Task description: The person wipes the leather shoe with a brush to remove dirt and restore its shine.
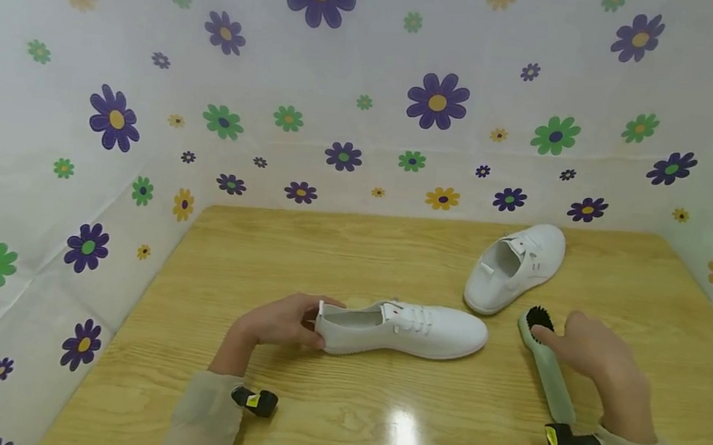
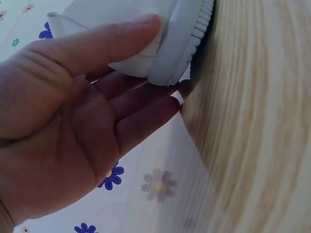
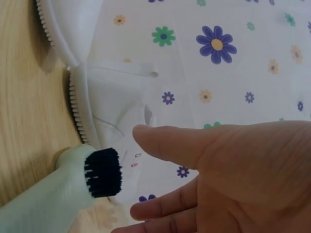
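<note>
On the yellowish wood-grain counter (image 1: 313,430), a smooth white lace-up shoe (image 1: 432,335) lies toe to three o'clock. The left hand (image 1: 282,321) has a narrow grip on its heel at nine o'clock, probably steadying it while leaving the upper exposed. A matching white lace-up shoe (image 1: 544,253) sits at one o'clock, apparently set aside. Past the toe, toward three o'clock, a pale-green brush with black bristles (image 1: 551,383) lies bristles upward, seemingly within easy reach; the right hand's (image 1: 592,352) grip is wide beside it, holding nothing.
</note>
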A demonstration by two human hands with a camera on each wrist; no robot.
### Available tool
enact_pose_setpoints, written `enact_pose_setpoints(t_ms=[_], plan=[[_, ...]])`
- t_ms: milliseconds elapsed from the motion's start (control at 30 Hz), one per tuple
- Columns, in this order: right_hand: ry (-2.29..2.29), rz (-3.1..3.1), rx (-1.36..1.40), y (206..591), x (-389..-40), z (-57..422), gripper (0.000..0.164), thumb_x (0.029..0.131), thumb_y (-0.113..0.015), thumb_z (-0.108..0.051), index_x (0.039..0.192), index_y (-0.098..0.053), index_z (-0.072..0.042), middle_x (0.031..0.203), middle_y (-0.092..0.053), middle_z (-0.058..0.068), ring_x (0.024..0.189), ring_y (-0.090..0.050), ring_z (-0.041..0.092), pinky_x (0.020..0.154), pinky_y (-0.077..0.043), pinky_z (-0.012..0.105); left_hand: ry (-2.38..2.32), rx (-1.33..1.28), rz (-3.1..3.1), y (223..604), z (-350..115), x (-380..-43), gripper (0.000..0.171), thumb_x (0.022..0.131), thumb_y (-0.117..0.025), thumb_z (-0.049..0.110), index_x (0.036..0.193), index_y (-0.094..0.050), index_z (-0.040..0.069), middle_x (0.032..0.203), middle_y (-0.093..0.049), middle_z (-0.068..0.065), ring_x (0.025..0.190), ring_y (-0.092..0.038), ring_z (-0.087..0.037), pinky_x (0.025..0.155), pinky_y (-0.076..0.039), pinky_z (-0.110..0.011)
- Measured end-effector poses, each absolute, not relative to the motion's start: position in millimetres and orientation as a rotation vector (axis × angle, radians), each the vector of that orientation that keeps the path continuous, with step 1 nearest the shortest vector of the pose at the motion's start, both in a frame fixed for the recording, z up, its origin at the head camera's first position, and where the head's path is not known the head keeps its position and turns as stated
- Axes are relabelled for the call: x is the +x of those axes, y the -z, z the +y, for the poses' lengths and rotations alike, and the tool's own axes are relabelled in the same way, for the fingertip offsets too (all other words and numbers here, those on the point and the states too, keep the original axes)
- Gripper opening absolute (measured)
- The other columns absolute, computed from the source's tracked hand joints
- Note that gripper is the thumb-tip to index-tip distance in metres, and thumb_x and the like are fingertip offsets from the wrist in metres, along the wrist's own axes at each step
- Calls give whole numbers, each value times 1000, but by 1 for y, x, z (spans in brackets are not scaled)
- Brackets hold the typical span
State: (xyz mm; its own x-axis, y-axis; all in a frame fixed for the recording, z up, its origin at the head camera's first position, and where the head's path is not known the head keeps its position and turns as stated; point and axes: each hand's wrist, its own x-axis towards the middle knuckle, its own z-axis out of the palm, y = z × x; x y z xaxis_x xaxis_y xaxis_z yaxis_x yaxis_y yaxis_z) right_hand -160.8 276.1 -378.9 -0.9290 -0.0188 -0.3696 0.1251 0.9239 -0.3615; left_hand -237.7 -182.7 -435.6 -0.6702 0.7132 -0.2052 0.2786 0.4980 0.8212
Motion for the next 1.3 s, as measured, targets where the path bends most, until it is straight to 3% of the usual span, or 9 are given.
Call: enact_pose_setpoints(t_ms=[200, 233, 333, 467, 667, 867, 1000, 1300], plan=[[503, 2767, 29, 385, -150, 278, 82, 101, -48, -52, 124, -40, 27, 121, -52, 44, 98, -61, 49, 71, -51, 52, -1048, 790, 2248, 440, -181, -235, 71, 83, -81, 13, 145, -46, 8, 128, -59, -8, 110, -56, -21, 95, -46, -42], [503, 2774, 18, 388, -149, 279, 79, 101, -48, -52, 121, -43, 25, 116, -56, 41, 92, -63, 45, 68, -51, 50, -1047, 775, 2254, 440, -180, -234, 73, 82, -82, 13, 145, -46, 9, 127, -59, -7, 109, -55, -21, 95, -45, -41], [524, 2764, -4, 397, -144, 281, 70, 100, -48, -54, 108, -53, 15, 94, -64, 24, 75, -61, 30, 60, -47, 41, -1033, 757, 2265, 439, -174, -231, 76, 77, -84, 11, 144, -47, 11, 124, -59, -3, 107, -54, -20, 94, -44, -40], [597, 2723, -10, 407, -140, 284, 61, 100, -49, -54, 93, -57, 6, 73, -53, 5, 62, -46, 18, 54, -37, 33, -1023, 767, 2282, 442, -170, -231, 77, 72, -86, 8, 141, -49, 8, 124, -59, -2, 107, -54, -20, 95, -43, -41], [604, 2676, -8, 409, -147, 284, 61, 100, -48, -55, 88, -58, 4, 68, -43, 3, 61, -41, 17, 55, -34, 32, -1052, 743, 2277, 449, -170, -231, 74, 72, -87, 7, 134, -47, 4, 124, -56, -7, 111, -52, -23, 99, -41, -45], [553, 2619, 5, 408, -147, 287, 60, 97, -51, -58, 77, -57, -2, 68, -42, 1, 61, -39, 15, 57, -34, 32, -1041, 747, 2281, 455, -168, -229, 74, 72, -89, 11, 131, -44, 6, 122, -55, -7, 110, -52, -22, 99, -40, -44], [549, 2614, 7, 408, -147, 289, 56, 95, -55, -59, 69, -51, -9, 64, -33, -2, 58, -32, 13, 55, -31, 30, -1024, 733, 2321, 453, -168, -229, 72, 70, -90, 12, 129, -48, 8, 120, -57, -4, 108, -54, -20, 98, -42, -44], [539, 2605, -31, 403, -160, 287, 54, 95, -57, -56, 65, -44, -14, 64, -32, -3, 59, -33, 12, 56, -30, 30, -1031, 765, 2363, 443, -174, -235, 71, 69, -90, 17, 129, -53, 10, 116, -61, -1, 100, -56, -18, 90, -46, -39]])
